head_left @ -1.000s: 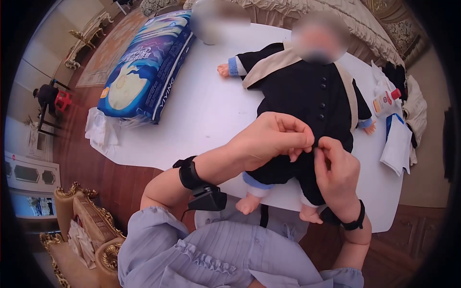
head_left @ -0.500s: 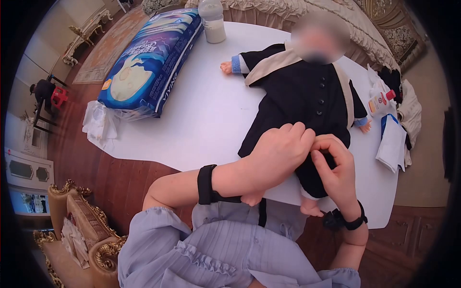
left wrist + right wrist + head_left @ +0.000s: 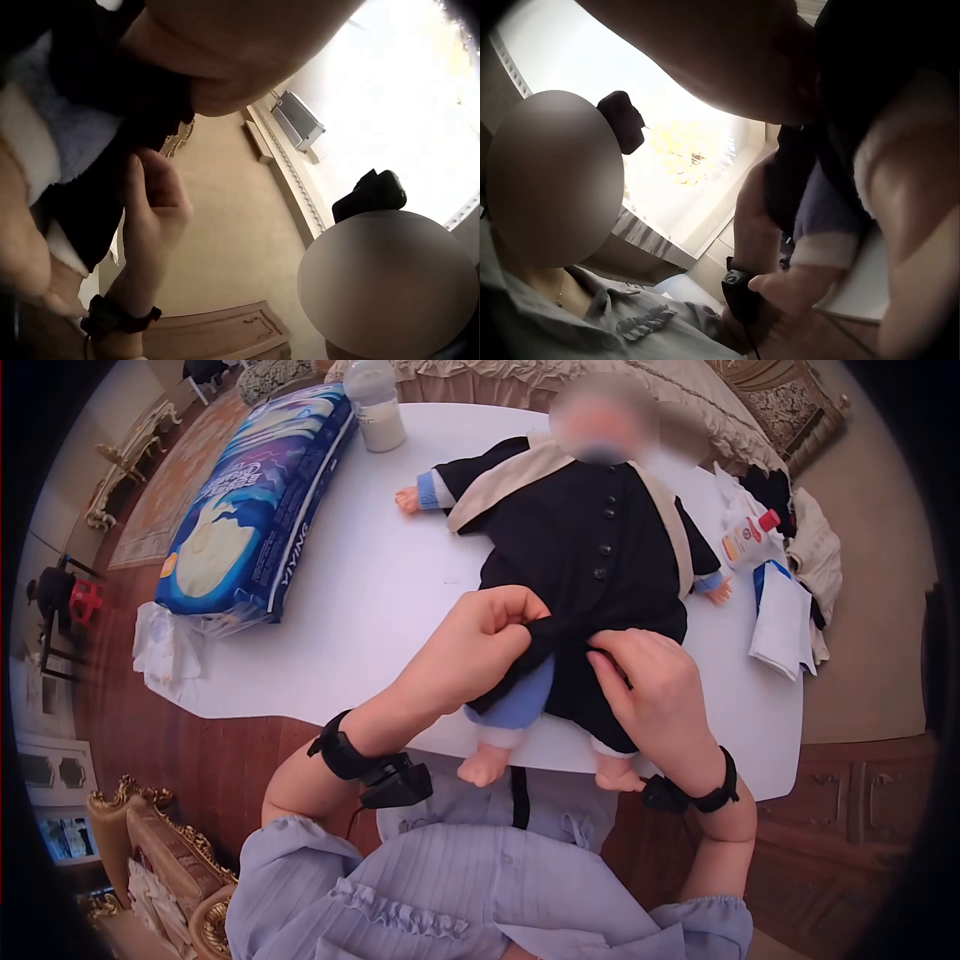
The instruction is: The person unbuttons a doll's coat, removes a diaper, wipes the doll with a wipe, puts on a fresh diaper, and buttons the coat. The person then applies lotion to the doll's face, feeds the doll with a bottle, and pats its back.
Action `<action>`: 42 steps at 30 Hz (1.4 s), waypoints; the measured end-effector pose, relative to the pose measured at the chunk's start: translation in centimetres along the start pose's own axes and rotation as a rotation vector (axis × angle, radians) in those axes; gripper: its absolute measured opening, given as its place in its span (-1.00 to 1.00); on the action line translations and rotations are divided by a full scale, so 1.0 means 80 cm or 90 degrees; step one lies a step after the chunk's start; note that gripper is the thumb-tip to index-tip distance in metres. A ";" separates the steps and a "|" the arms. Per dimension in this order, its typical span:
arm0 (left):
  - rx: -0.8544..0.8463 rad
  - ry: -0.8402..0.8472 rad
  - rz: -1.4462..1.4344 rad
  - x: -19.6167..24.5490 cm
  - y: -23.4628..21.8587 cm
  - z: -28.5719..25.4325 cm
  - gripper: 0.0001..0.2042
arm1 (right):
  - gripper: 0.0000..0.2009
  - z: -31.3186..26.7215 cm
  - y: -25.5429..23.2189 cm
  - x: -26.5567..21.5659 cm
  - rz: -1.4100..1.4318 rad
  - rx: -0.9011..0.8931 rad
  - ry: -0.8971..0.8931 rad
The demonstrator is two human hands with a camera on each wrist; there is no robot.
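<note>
A doll lies face up on the white table, dressed in a black garment with a beige collar and several dark buttons down the front. The left hand pinches the garment's lower part near the doll's leg, where a blue cuff shows beneath the black cloth. Just beside it, the right hand pinches the cloth near the middle of the lower part. In the left wrist view the right hand has thumb and fingers together at the black cloth. The fingertips are partly hidden by cloth.
On the white table, a blue diaper pack lies at the left, a bottle beyond it. At the right are a red-capped bottle and a white packet. An ornate chair stands lower left.
The hands, close together before, are now apart, the left drawn leftward with the cloth. The blue cuff and the doll's foot show again. The whole view has shifted slightly.
</note>
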State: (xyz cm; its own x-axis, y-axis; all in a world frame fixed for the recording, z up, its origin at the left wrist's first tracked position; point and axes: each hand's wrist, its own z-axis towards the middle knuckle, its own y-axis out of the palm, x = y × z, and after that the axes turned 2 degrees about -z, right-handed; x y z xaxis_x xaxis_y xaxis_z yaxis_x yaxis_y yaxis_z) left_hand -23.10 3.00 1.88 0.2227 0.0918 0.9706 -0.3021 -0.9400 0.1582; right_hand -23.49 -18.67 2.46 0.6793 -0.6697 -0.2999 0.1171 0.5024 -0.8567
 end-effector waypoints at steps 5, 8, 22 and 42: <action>0.030 -0.023 0.029 -0.004 -0.002 0.001 -0.81 | -0.85 0.004 0.006 -0.003 0.067 -0.008 0.073; 0.045 0.048 0.033 -0.016 0.001 0.004 -0.88 | -0.83 0.010 0.013 -0.002 0.066 0.029 0.067; 0.124 0.471 0.340 -0.026 0.016 -0.003 -0.87 | -0.92 0.000 0.008 -0.005 0.332 -0.025 0.213; 0.077 0.067 -0.016 -0.029 0.021 -0.010 -0.82 | -0.88 0.010 -0.020 0.000 0.687 -0.142 0.453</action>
State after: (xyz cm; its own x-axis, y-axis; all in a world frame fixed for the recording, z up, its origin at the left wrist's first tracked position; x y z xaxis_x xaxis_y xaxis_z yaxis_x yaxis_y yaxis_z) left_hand -24.89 1.51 0.02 0.1278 0.1442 0.9813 -0.1817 -0.9692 0.1661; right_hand -23.08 -19.03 4.14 -0.1815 -0.1641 -0.9696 -0.4101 0.9088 -0.0770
